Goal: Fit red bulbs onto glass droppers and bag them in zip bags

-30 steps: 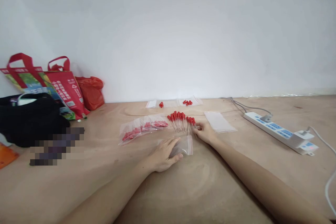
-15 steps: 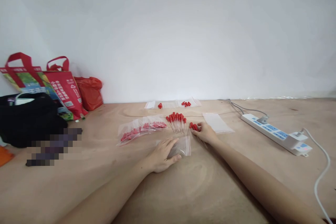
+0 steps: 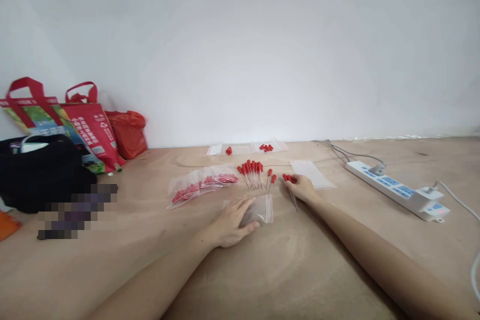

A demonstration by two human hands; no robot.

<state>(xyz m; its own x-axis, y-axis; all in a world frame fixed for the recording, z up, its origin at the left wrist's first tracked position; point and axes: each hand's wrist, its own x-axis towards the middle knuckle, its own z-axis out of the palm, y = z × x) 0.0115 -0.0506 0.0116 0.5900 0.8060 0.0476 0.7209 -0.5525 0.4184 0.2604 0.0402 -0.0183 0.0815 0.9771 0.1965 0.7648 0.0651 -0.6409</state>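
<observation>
My left hand [image 3: 235,222] lies with fingers stretched out over a clear zip bag [image 3: 265,209]; the bag's contents cannot be made out. My right hand [image 3: 303,188] pinches a few droppers [image 3: 287,178] with red bulbs, their thin glass tubes pointing down toward me. Left of it, two loose droppers [image 3: 271,176] lie on the table, slightly apart from a fan of several red-bulbed droppers [image 3: 253,169]. Clear bags of red rubber bulbs [image 3: 202,183] lie behind my left hand.
Along the wall lies a flat clear bag [image 3: 243,149] with some red bulbs [image 3: 266,148] on it. A flat plastic bag [image 3: 311,174] is behind my right hand. A power strip [image 3: 397,190] with cables lies at right; shopping bags [image 3: 93,130] and a black bag [image 3: 41,172] stand left.
My right hand has shifted a little to the right with some droppers. Two droppers now lie apart from it, beside the fan. My left hand has stayed on the bag.
</observation>
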